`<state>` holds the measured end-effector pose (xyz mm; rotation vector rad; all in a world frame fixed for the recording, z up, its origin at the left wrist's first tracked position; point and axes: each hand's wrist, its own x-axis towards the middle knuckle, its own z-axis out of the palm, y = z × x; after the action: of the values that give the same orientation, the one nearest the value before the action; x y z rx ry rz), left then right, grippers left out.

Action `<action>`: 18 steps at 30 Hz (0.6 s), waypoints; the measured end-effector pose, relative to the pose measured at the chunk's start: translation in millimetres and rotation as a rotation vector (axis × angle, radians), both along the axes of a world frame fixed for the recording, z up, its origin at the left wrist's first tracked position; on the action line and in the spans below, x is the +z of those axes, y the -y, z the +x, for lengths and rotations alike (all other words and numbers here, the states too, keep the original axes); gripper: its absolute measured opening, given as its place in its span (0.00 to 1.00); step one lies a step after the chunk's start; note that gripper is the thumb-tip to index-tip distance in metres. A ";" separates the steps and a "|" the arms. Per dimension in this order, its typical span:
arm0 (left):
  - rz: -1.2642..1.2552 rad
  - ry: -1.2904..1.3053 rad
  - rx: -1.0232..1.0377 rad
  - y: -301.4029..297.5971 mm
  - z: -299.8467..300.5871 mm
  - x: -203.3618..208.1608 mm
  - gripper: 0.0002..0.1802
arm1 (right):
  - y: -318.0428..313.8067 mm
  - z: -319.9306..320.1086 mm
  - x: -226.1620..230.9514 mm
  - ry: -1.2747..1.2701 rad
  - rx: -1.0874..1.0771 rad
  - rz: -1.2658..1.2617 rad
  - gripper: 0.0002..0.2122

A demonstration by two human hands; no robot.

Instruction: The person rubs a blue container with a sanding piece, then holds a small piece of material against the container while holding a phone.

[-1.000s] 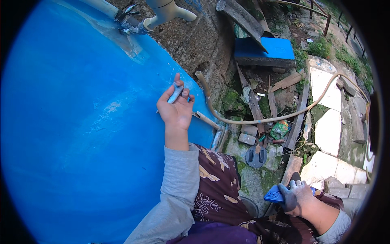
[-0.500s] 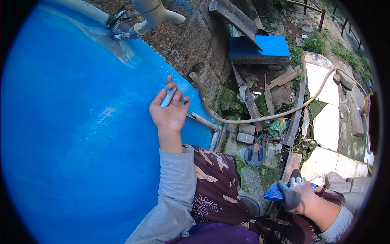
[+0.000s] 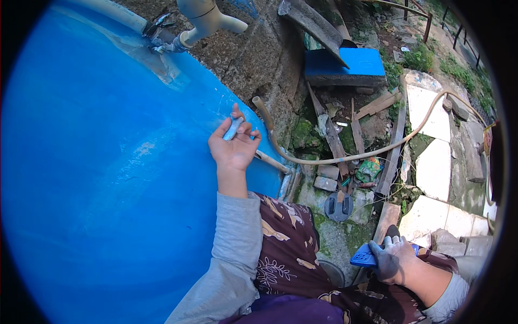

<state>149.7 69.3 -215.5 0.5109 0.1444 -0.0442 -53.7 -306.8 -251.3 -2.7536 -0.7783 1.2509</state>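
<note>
My left hand (image 3: 236, 143) is palm up over the blue-painted surface (image 3: 124, 216), near its right edge. Its curled fingers and thumb hold a small, smooth, pale blue-grey piece (image 3: 233, 129) whose kind I cannot make out. Pale scuffs mark the blue paint close to the fingertips and further left. At the lower right, my right hand (image 3: 395, 259), smeared dark and grey, rests by my lap. It is closed on a flat blue slab (image 3: 363, 256) with round dark spots at one end; the hand hides much of it.
A beige hose (image 3: 345, 159) curves across the ground at right. A pipe fitting (image 3: 208, 24) juts over the surface's far edge. Wooden boards (image 3: 388, 162), bricks (image 3: 325, 183), a round grey disc (image 3: 339, 206) and a blue-topped block (image 3: 345, 67) lie beyond, with pale slabs (image 3: 433, 167).
My left hand has shifted slightly right and down, still holding the pale piece. My right hand and the blue slab stay in place.
</note>
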 end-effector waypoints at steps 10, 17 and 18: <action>-0.091 -0.023 -0.035 -2.2 -4.2 4.8 0.21 | -0.9 -0.1 -1.4 0.007 -0.024 0.037 0.34; 0.060 -0.060 0.098 3.7 -6.1 5.2 0.21 | -4.6 6.3 5.9 -0.097 0.011 -0.064 0.40; 0.051 0.006 0.068 -1.8 -8.6 8.1 0.21 | -5.4 5.5 6.7 -0.081 0.009 -0.046 0.40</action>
<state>141.1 71.1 -207.3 0.5571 0.1571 0.0274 -48.2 -301.4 -244.6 -2.7177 -0.7653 1.3901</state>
